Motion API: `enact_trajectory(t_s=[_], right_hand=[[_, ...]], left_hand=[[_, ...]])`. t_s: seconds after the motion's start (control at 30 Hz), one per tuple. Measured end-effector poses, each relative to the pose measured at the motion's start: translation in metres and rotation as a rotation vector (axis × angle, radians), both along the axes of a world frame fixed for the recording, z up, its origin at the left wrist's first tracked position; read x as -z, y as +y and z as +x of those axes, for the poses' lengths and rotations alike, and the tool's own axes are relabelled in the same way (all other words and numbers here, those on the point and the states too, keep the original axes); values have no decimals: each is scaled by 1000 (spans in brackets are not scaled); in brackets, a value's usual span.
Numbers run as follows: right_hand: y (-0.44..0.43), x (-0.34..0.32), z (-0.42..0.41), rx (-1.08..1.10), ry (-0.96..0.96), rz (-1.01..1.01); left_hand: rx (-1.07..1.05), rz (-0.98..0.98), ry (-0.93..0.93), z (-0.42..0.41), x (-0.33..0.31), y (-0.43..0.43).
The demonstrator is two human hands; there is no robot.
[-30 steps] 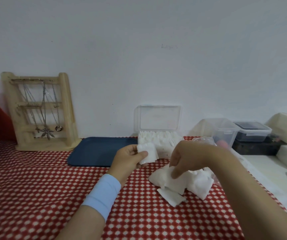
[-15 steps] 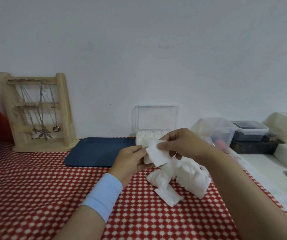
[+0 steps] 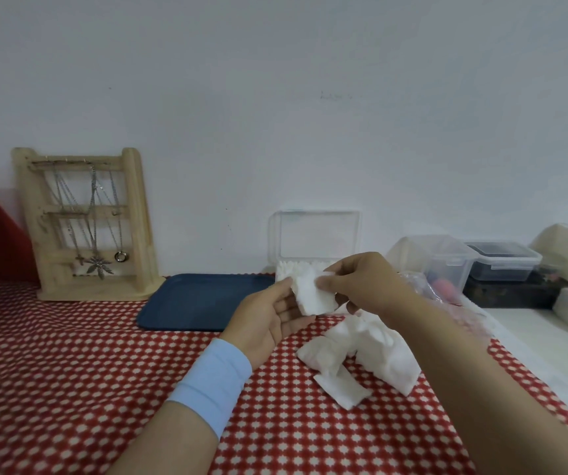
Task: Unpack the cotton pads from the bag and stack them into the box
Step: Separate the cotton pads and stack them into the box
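**Partway there: box partly filled, a heap left on the cloth**

Pinches a small stack (image 3: 313,298) of cotton pads between thumb and forefinger of the right hand (image 3: 361,284), remaining fingers curled underneath. Supports the same stack with the left hand (image 3: 269,317), fingers nearly straight below it and thumb at its upper left corner, probably clamping, though hard to tell from this angle. Holds the stack in the air just in front of the box (image 3: 317,240), open-lidded at the back edge of the table (image 3: 70,389), right beside the blue tray (image 3: 203,299).

Shows a row of white pads already standing in the box up to its rim. Leaves a loose pile (image 3: 371,347) on the checked cloth under the right wrist, toward the right edge, and a crumpled clear bag (image 3: 447,296) behind the forearm, contents unreadable. Looks roughly half done: squaring this stack, setting it in, then working through the pile.
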State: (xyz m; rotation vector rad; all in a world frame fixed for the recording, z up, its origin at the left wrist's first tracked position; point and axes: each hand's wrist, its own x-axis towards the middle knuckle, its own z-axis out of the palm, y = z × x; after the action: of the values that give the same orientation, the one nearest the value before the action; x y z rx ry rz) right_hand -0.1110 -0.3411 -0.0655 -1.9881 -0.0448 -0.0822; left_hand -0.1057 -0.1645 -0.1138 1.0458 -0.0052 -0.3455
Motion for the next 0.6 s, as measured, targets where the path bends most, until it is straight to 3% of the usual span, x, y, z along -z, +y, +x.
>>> enact_trajectory(t_s=[0.2, 0.47, 0.6], right_hand=[[8, 3, -1, 23, -13, -27], [-1, -5, -2, 98, -88, -87], [-12, -23, -13, -103, -115, -85]], left_hand=[[-30, 99, -25, 2, 0, 5], [-102, -13, 89, 3, 2, 9], [-99, 79, 38, 3, 2, 11]])
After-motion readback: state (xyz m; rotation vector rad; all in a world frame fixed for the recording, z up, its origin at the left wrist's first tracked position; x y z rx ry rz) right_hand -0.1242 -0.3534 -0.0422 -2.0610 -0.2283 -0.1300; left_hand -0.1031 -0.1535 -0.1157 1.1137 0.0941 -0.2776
